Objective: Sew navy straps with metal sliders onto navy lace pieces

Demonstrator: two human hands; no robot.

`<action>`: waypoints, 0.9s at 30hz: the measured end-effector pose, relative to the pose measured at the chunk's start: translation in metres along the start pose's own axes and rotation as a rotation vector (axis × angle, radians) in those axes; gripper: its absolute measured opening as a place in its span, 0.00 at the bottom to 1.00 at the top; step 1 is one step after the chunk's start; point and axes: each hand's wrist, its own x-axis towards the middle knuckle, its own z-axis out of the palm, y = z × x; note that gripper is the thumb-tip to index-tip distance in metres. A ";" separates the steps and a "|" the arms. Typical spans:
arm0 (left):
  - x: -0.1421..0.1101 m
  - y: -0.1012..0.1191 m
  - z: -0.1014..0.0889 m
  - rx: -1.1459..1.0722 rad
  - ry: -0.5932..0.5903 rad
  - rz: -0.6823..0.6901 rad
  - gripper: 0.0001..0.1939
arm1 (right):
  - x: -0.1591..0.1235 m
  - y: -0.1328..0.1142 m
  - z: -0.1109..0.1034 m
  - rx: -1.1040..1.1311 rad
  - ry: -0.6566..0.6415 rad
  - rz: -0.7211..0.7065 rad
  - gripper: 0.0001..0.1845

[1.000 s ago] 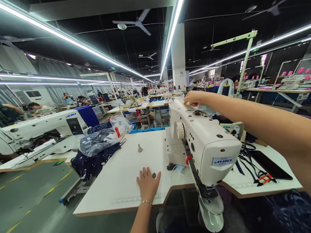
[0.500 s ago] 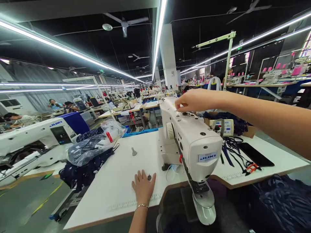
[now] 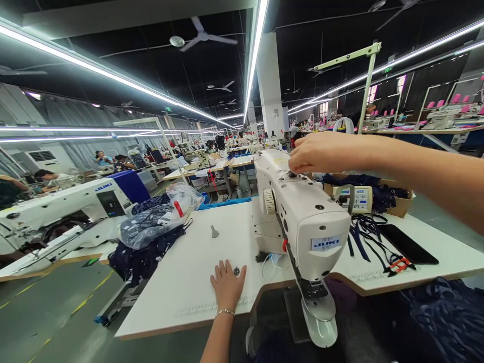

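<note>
My left hand point(image 3: 228, 286) lies flat on the white tabletop with its fingers spread. Between thumb and index finger, a small dark metal piece that looks like a bobbin case point(image 3: 236, 271) rests on the table. Over the top of the white JUKI sewing machine point(image 3: 321, 222) is my right hand point(image 3: 308, 154), its fingers curled together. The fingertips are just above the round fitting point(image 3: 292, 176) on the machine's top cover; whatever they may hold is hidden.
A grey metal piece point(image 3: 214, 231) lies farther back on the table. Bagged dark cords point(image 3: 151, 227) hang over its left edge. Right of the machine are a control panel point(image 3: 355, 199), navy straps point(image 3: 365, 232), a black phone point(image 3: 408, 244) and orange-handled snips point(image 3: 400, 265).
My right hand has shifted slightly right and nearer over the round fitting. My left hand stays flat by the small metal piece. The whole view has turned a little to the left.
</note>
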 end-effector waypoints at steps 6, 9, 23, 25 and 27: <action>-0.003 0.002 -0.007 0.001 -0.022 -0.007 0.45 | 0.009 0.005 0.009 -0.091 0.012 0.094 0.09; -0.005 0.002 -0.009 -0.002 -0.034 -0.004 0.45 | 0.012 -0.006 0.010 -0.124 0.082 0.005 0.09; -0.004 0.003 -0.005 -0.011 -0.014 -0.004 0.44 | 0.004 -0.009 0.012 -0.158 0.102 -0.088 0.10; -0.003 0.003 -0.005 -0.018 -0.012 -0.007 0.45 | 0.000 -0.003 0.015 -0.099 0.092 -0.065 0.12; -0.003 0.004 -0.005 -0.026 -0.011 -0.009 0.45 | 0.003 0.002 0.018 -0.077 0.087 -0.028 0.13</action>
